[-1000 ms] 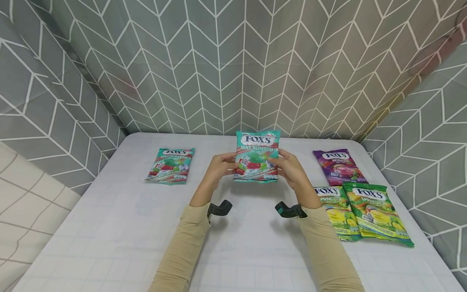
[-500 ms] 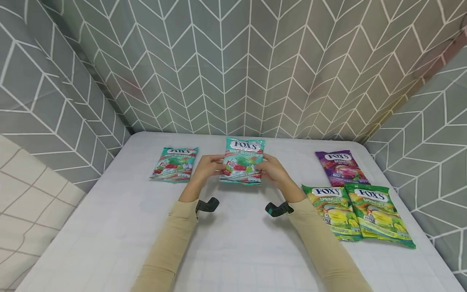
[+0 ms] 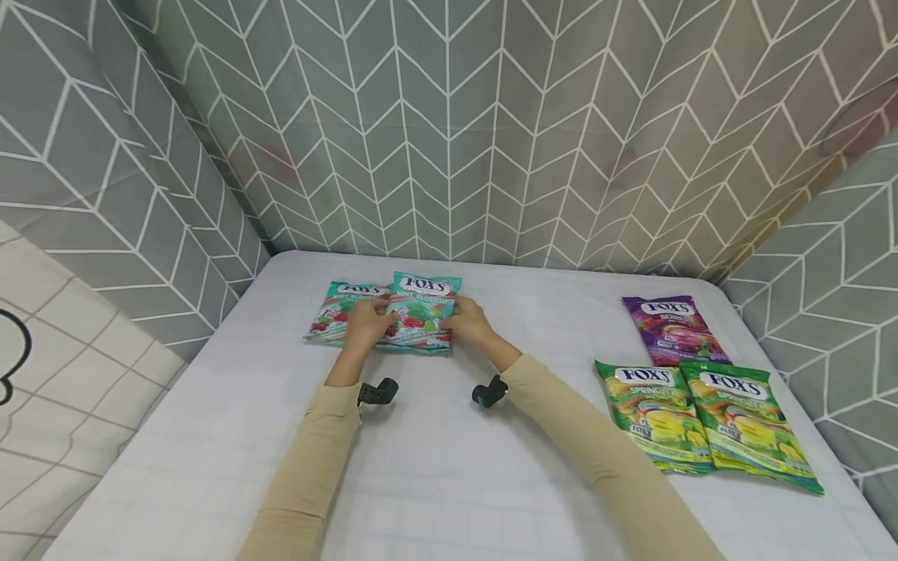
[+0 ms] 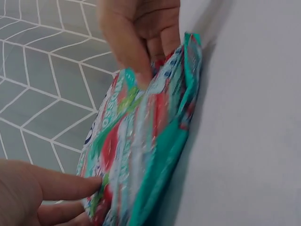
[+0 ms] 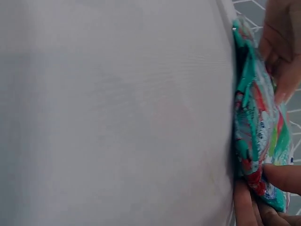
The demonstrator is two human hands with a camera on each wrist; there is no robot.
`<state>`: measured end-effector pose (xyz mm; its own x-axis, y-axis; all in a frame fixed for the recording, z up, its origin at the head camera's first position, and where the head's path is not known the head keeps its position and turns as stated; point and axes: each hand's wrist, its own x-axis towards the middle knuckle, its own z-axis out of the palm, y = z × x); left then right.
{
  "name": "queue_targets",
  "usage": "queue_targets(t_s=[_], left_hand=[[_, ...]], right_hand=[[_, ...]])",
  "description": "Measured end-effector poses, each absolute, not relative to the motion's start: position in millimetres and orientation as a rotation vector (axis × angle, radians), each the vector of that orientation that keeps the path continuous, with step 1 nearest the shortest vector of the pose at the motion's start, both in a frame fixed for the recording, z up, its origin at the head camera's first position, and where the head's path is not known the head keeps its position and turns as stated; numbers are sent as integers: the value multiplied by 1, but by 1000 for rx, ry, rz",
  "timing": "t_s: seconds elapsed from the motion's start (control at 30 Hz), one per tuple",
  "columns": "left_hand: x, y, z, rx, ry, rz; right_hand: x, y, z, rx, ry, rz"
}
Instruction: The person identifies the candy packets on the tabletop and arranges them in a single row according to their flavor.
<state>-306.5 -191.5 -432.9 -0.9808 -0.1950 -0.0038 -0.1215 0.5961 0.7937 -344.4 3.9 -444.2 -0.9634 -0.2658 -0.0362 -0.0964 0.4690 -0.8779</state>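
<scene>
Both hands hold one teal and red bag of Fox's mint candy [image 3: 419,313] at the back left of the table. At its left edge the left hand [image 3: 365,323] grips it, thumb on the front. The right hand [image 3: 468,321] pinches the right edge; in the right wrist view its thumb [image 5: 282,178] lies on the front and fingers are behind. A second, matching mint candy bag [image 3: 331,318] lies just to the left, partly hidden by the left hand and the held bag. In the left wrist view the held bag's lower edge [image 4: 164,160] is close to the tabletop.
On the right of the white table [image 3: 449,467] lie a purple berry candy bag [image 3: 673,331] and, in front of it, two green and yellow candy bags, one left [image 3: 655,421] and one right [image 3: 751,425], edges overlapping. A grey patterned curtain [image 3: 449,140] stands behind.
Both hands have carried the held mint candy bag leftward and lower, from mid-table to right beside the other mint candy bag. The bags on the right lie as before; the head view has shifted slightly.
</scene>
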Motion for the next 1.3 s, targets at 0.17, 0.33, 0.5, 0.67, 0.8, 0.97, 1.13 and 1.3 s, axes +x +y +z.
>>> queue_targets(t_s=[0.17,0.33,0.5,0.67,0.8,0.97,1.13,1.3], left_hand=[[-306,-190,-435,317,-2719,-1161],[-305,-188,-439,309,-2730,-1103],[-304,-186,-443,267,-2730,-1058],[-305,-186,-446,244,-2742,-986],[-304,-186,-445,203,-2793,-900],[-304,-187,-443,142,-2857,-835],[-306,-189,-442,110,-2930,-792],[-307,-193,-441,92,-2971,-817]], right_hand=[[-344,-5,-444,-387,2655,-1417],[-343,-7,-445,-418,2747,-1273],[-346,-6,-447,-399,2801,-1148],[-350,-6,-448,-433,2818,-1065],[-352,-6,-446,-479,2803,-945],[-356,-5,-442,-486,2751,-903],[-357,-5,-438,-492,2713,-864],[-357,-7,-436,-496,2704,-829]])
